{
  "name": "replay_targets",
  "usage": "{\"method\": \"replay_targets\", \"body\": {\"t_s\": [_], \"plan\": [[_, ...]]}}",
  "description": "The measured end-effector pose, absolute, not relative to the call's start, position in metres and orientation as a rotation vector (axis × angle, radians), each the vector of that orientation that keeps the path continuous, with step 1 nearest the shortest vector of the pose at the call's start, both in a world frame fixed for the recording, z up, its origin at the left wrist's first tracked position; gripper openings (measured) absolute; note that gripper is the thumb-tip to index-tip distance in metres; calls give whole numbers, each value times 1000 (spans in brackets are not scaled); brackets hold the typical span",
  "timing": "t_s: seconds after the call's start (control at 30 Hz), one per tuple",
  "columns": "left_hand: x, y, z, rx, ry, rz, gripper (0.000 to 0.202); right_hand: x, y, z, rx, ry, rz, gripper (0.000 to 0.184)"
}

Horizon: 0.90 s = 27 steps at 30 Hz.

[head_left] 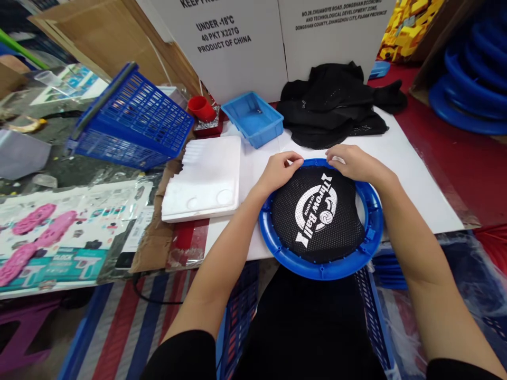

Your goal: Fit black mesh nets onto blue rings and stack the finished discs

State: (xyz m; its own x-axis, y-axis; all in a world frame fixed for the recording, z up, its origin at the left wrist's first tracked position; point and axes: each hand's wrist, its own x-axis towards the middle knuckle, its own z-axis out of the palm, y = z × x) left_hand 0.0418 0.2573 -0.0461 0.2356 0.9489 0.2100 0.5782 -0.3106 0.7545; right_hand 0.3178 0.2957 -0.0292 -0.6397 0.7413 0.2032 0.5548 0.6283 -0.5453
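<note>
A round blue plastic ring (273, 240) lies over the front edge of the white work surface. Black mesh (285, 211) printed "Throw Ball" is stretched inside it, with a gap to the ring on the right side. At the ring's far left edge, my left hand (280, 171) is closed, thumb and fingertips pinching the rim where the mesh meets it. My right hand (350, 162) is curled over the far right of the rim, fingers bent together on it. Whether its fingertips also grip the mesh is hidden.
Black mesh pieces (328, 105) lie piled behind the ring, beside a light blue tray (253, 121). White foam (206, 179) and a tilted blue basket (134, 121) stand left. More blue rings (471, 84) are stacked far right. A white carton (245, 58) stands behind.
</note>
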Motion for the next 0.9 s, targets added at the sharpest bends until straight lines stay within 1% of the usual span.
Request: {"method": "replay_targets", "body": {"t_s": [0.13,0.27,0.47,0.63,0.73,0.9], "plan": [[48,249,-44,2316,1298,739,26,304,285,-28,-892,-2451,609,34],[50,249,-47,2442,1248,654,27,302,285,-34,-916,-2509,633,39],[52,245,-43,2647,1190,610,26,305,288,-37,-884,-2537,620,32],[52,245,-45,2620,1133,608,22,303,286,-38,-806,-2509,609,28],[51,247,-47,2489,1149,680,20,301,285,-35,-834,-2510,644,24],[52,252,-44,2301,1153,887,17,296,285,-31,-840,-2381,820,19]]}}
